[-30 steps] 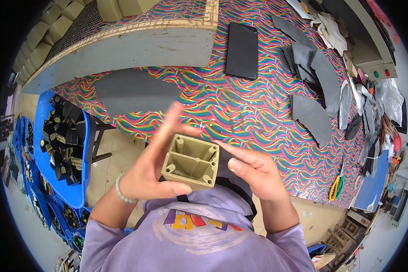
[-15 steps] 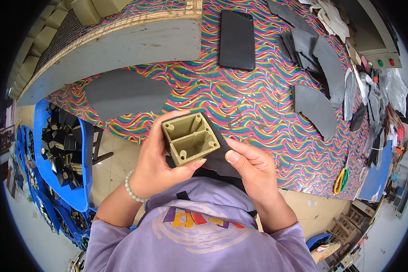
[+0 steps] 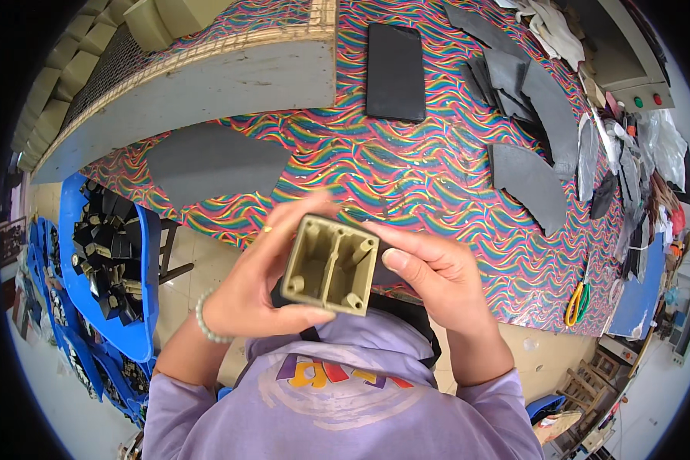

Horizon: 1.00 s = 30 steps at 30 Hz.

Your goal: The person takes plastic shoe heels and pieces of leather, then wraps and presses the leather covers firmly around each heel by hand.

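Your left hand (image 3: 257,295) wraps the olive-tan plastic two-chamber housing (image 3: 330,264) from the side and below, while your right hand (image 3: 437,280) pinches its far edge, possibly pressing a dark piece against it. Since a moment ago you've tilted its open end up toward you, above the table (image 3: 406,176) edge. Dark grey foam sheets (image 3: 533,180) lie beyond.

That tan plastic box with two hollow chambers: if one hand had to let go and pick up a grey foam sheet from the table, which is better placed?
Probably the right hand: it only rests fingertips on the box, while the left hand cradles it underneath. Most grey foam sheets lie on the right.
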Each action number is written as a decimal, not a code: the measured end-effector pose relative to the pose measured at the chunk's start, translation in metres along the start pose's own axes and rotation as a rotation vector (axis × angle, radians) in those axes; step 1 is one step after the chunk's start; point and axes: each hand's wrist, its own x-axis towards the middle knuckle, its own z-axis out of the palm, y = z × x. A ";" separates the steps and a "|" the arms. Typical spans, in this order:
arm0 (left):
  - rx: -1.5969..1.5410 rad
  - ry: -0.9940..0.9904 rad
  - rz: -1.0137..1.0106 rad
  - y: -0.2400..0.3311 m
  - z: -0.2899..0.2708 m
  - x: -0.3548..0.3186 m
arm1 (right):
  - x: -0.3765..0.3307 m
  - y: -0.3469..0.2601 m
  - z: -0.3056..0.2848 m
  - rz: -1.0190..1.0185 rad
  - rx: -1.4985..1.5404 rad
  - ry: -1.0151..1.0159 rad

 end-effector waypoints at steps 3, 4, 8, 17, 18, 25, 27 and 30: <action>-0.331 0.074 -0.029 0.007 0.000 0.005 | 0.006 -0.003 0.005 0.037 0.144 -0.088; -0.325 0.076 -0.026 0.004 -0.004 0.002 | 0.005 0.005 0.003 0.032 0.145 -0.092; -0.478 0.112 -0.174 -0.006 -0.009 -0.007 | -0.007 0.046 -0.016 0.098 0.404 0.041; -0.079 0.283 -0.125 0.001 0.025 0.015 | -0.008 0.029 0.008 -0.060 0.113 0.230; -0.076 0.284 -0.124 0.000 0.026 0.015 | -0.010 0.030 0.009 -0.063 0.115 0.229; 0.397 0.316 0.068 0.000 0.028 0.010 | -0.016 0.031 0.027 -0.169 -0.037 0.318; 0.430 0.291 0.050 -0.004 0.028 0.008 | -0.015 0.033 0.031 -0.127 0.006 0.342; -0.208 0.401 -0.032 -0.005 0.036 0.015 | -0.005 0.026 0.036 -0.291 -0.246 0.256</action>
